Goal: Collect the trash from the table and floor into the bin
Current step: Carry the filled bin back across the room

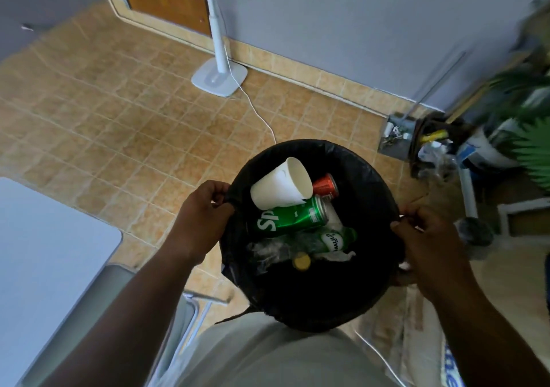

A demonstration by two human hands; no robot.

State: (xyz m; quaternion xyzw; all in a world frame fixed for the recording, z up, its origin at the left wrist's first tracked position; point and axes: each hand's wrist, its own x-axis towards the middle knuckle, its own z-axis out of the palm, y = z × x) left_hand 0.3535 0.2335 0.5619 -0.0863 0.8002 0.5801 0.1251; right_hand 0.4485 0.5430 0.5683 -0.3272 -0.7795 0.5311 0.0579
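A round bin lined with a black bag is in front of me above the tiled floor. My left hand grips the bag's left rim and my right hand grips its right rim. Inside lie a white paper cup, a green soda can, a red can, a clear plastic bottle with a green label and a yellow cap, plus crumpled white paper.
A white table corner and a grey chair are at lower left. A white standing fan stands by the wall, its cord trailing toward the bin. Clutter and a green plant fill the right side.
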